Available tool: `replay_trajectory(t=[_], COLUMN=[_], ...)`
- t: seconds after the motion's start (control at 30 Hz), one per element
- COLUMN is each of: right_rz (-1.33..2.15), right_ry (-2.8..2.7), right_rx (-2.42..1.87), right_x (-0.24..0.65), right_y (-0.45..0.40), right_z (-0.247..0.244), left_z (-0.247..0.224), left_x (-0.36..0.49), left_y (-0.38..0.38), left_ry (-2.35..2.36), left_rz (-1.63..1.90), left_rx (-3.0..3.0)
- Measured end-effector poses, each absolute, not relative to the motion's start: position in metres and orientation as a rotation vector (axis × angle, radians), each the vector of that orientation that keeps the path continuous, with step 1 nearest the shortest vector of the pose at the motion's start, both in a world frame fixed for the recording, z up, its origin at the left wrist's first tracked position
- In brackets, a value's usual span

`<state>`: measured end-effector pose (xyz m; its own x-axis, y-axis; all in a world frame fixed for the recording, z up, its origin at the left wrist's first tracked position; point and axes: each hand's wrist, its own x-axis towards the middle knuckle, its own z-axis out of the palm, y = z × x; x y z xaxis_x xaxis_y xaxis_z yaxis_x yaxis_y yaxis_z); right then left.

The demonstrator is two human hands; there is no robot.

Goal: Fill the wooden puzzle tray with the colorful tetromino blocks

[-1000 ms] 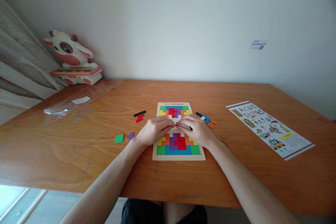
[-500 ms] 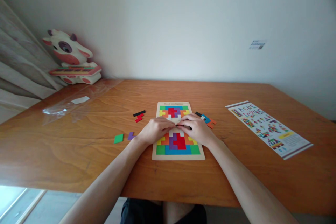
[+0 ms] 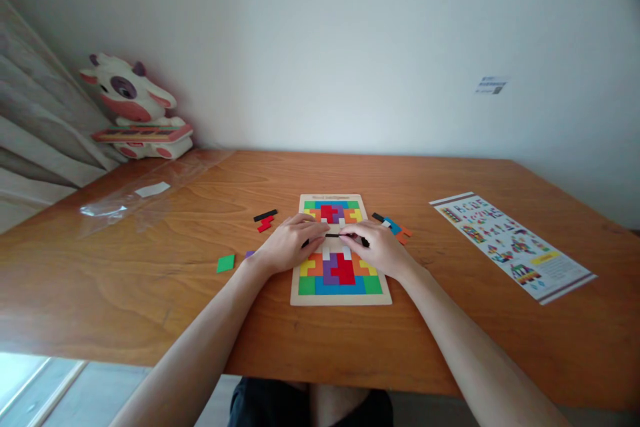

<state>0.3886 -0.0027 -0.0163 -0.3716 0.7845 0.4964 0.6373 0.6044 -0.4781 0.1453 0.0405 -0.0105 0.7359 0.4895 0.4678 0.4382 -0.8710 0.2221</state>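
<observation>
A wooden puzzle board (image 3: 341, 301) filled with colored block pieces lies in front of me, its middle partly covered by my hands. Across the bare middle runs a thin black puzzle piece (image 3: 333, 235). My left hand (image 3: 293, 243) is closed at the piece's left end, fingers bent. At the other end, my right hand (image 3: 373, 241) pinches it between thumb and fingers. Dark bits show under both hands; I cannot tell whether they are separate pieces. Red and purple pieces (image 3: 330, 270) sit in the board's near half.
Left of the board lie a black bar (image 3: 265, 215), a red piece (image 3: 265, 223) and a green piece (image 3: 226, 263). Blue and orange pieces (image 3: 394, 225) lie to the right. A printed sheet (image 3: 515, 247), clear plastic bag (image 3: 145, 197) and toy cow keyboard (image 3: 145, 113) rest farther out.
My fingertips have drawn apart, the left hand shifting slightly left. The black piece now shows between them, and my left wrist covers more of the purple piece.
</observation>
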Motion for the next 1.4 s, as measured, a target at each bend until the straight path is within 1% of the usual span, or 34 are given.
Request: replay_trajectory(t=[0.2, 0.37, 0.47, 0.63, 0.77, 0.87, 1.0, 1.07, 1.17, 1.23, 1.4], right_rz=[0.411, 0.483, 0.433, 0.222, 0.193, 0.149, 0.081, 0.083, 0.082, 0.086, 0.068], right_ry=[-2.12, -2.094, -2.075, -2.059, -2.043, -2.001, -1.876, -1.838, -1.804, -1.784, -1.748], right_rx=[-1.12, -1.117, -1.084, -1.071, -1.107, -1.14, -1.193, -1.218, -1.251, -1.264, -1.278], right_x=[0.388, 0.388, 0.387, 0.387, 0.39, 0.391, 0.392, 0.392, 0.394, 0.395, 0.397], right_y=[-0.007, -0.008, -0.007, -0.005, -0.004, -0.004, -0.004, -0.004, -0.003, -0.002, -0.001], right_z=[-0.015, -0.016, -0.015, -0.013, -0.016, -0.017, -0.015, -0.013, -0.014, -0.015, -0.018], left_z=[-0.012, -0.015, -0.014, -0.008, -0.003, 0.004, 0.011, 0.012, 0.009, 0.007, 0.003], left_x=[0.147, 0.146, 0.144, 0.141, 0.138, 0.125, 0.092, 0.075, 0.058, 0.056, 0.064], left_y=[0.039, 0.04, 0.04, 0.039, 0.041, 0.045, 0.054, 0.059, 0.065, 0.067, 0.068], left_ry=[0.87, 0.859, 0.819, 0.91, 0.997, 1.187, 1.704, 1.971, 2.167, 2.147, 1.847], left_rz=[0.694, 0.705, 0.748, 0.778, 0.81, 0.814, 0.855, 0.736, 0.51, 0.447, 0.396], left_rx=[2.835, 2.818, 2.82, 2.825, 2.85, 2.882, 2.749, 2.614, 2.44, 2.397, 2.54])
